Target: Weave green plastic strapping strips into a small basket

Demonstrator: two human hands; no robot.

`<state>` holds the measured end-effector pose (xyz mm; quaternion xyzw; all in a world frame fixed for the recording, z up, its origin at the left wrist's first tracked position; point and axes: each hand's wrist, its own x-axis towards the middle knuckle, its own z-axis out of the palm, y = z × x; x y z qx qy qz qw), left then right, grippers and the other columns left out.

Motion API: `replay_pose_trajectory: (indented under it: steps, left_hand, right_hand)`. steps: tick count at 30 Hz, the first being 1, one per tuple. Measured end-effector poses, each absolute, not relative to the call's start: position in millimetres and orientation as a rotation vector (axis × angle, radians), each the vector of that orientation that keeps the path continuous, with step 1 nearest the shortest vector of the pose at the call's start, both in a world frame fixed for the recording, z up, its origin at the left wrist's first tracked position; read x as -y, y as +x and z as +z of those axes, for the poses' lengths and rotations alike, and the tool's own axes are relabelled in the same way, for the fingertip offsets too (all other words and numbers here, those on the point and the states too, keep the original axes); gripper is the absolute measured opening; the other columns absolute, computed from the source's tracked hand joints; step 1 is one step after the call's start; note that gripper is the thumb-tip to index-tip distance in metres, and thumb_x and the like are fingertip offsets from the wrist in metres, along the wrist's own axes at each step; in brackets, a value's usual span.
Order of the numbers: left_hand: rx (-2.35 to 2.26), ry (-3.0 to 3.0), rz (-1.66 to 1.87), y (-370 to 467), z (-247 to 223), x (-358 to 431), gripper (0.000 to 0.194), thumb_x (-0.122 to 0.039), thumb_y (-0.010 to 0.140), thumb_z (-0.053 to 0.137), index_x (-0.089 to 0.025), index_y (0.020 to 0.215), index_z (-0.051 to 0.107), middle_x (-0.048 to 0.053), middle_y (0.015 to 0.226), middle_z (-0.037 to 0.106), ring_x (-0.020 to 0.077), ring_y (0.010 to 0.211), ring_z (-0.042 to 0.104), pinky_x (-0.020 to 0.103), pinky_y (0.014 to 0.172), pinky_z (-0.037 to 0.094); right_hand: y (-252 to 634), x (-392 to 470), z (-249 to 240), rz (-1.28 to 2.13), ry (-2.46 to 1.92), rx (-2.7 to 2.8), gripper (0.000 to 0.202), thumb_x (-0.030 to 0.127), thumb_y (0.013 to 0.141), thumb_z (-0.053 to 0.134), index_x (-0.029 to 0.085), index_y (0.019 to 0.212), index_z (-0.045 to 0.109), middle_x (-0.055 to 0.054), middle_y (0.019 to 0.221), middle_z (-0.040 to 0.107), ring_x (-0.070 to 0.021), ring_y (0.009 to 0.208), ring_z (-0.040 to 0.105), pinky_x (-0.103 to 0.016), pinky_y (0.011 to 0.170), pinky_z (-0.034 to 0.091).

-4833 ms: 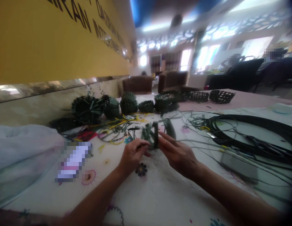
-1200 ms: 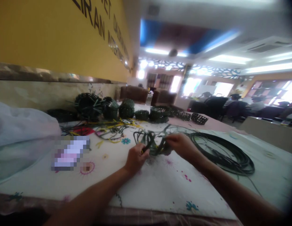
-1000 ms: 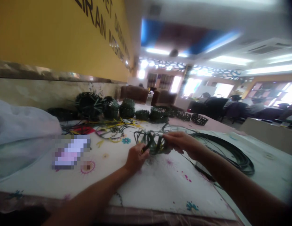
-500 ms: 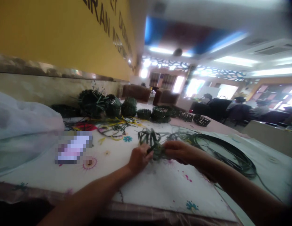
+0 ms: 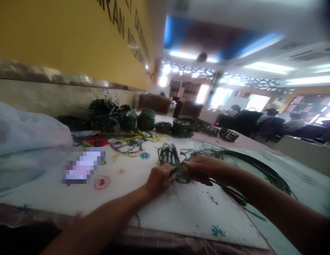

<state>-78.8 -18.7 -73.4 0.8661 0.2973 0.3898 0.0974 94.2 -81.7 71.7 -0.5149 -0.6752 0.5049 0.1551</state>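
A small, partly woven basket [image 5: 182, 175] of dark green strips is between my hands, just above the table. Loose strips [image 5: 168, 153] loop up from its far side. My left hand [image 5: 160, 179] is closed on its left edge, thumb toward the weave. From the right, my right hand [image 5: 203, 169] pinches the basket's upper right side, where a bit of yellow shows. The fingertips of both hands are partly hidden by the strips. A coil of long green strips [image 5: 253, 163] lies to the right, partly behind my right forearm.
Several finished-looking green baskets [image 5: 146, 119] line the table's back. Yellow and green strip scraps [image 5: 130, 141] lie before them. A blurred-out flat object [image 5: 84, 165] rests at left beside a white plastic bag [image 5: 29, 131]. People [image 5: 271, 117] sit in the far background.
My right hand has shifted slightly up and left along the basket, and the basket has turned a little. More strip ends now show below my right forearm. The left hand has barely moved.
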Motion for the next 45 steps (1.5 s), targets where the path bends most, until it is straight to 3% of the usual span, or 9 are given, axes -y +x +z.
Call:
replay_pose_trajectory:
  steps: [7,13,19,23,27,31,37,45]
  left_hand:
    - [-0.826,2.788,1.035,-80,-75,22,0.013,-0.028,0.089,0.051,-0.017,0.086,0.059,0.005,0.086,0.066,0.0169,0.073,0.062,0.026,0.059,0.04]
    - [-0.767,2.896,0.984,-79,-73,25,0.016,-0.027,0.091,0.048,-0.017,0.092,0.06,0.006,0.088,0.066,0.0164,0.07,0.062,0.026,0.055,0.041]
    - [-0.717,2.913,0.987,-78,-74,26,0.017,-0.025,0.089,0.048,-0.015,0.09,0.061,0.008,0.088,0.066,0.016,0.067,0.061,0.027,0.054,0.043]
    - [-0.706,2.907,0.989,-78,-74,26,0.018,-0.025,0.089,0.047,-0.016,0.092,0.062,0.008,0.088,0.066,0.0159,0.067,0.06,0.028,0.053,0.043]
    - [-0.709,2.888,0.984,-78,-74,26,0.017,-0.024,0.088,0.048,-0.016,0.093,0.063,0.009,0.089,0.066,0.016,0.069,0.06,0.027,0.054,0.044]
    - [-0.733,2.91,0.96,-78,-75,26,0.018,-0.025,0.089,0.047,-0.017,0.092,0.063,0.008,0.088,0.066,0.015,0.067,0.059,0.027,0.053,0.042]
    - [-0.744,2.933,0.939,-77,-77,26,0.022,-0.027,0.091,0.044,-0.016,0.092,0.064,0.009,0.089,0.066,0.0151,0.064,0.059,0.026,0.053,0.041]
    - [-0.753,2.947,0.902,-76,-79,26,0.022,-0.027,0.092,0.044,-0.016,0.095,0.063,0.01,0.091,0.067,0.0167,0.067,0.06,0.026,0.056,0.044]
  right_hand:
    - [101,80,60,1.61,-1.581,1.827,0.025,0.035,0.074,0.067,0.018,0.067,0.05,0.006,0.052,0.051,-0.0055,0.038,0.046,-0.016,0.037,0.039]
    - [102,77,66,1.555,-1.831,1.789,0.025,0.042,0.085,0.052,0.019,0.074,0.049,0.006,0.05,0.049,-0.0074,0.033,0.043,-0.019,0.032,0.04]
    - [105,61,79,1.051,-2.229,2.198,0.028,0.023,0.084,0.045,0.019,0.056,0.049,0.004,0.04,0.042,-0.0062,0.031,0.034,-0.019,0.032,0.028]
    - [109,45,89,0.712,-2.301,2.419,0.019,0.018,0.07,0.057,0.017,0.051,0.058,0.002,0.043,0.049,-0.007,0.038,0.037,-0.021,0.038,0.029]
    - [98,40,100,0.322,-2.248,2.528,0.015,0.015,0.067,0.06,0.017,0.053,0.06,0.001,0.051,0.054,-0.0085,0.047,0.041,-0.025,0.047,0.031]
    - [75,46,105,0.061,-2.193,2.568,0.016,0.015,0.071,0.058,0.016,0.055,0.06,-0.002,0.054,0.054,-0.0109,0.051,0.044,-0.027,0.051,0.03]
    - [57,47,101,-0.306,-2.158,2.704,0.013,0.013,0.074,0.056,0.013,0.07,0.068,-0.011,0.07,0.066,-0.016,0.06,0.056,-0.026,0.049,0.032]
    - [56,32,88,-0.348,-2.06,2.79,0.022,0.009,0.078,0.053,0.013,0.088,0.072,-0.013,0.083,0.072,-0.0191,0.072,0.065,-0.025,0.056,0.041]
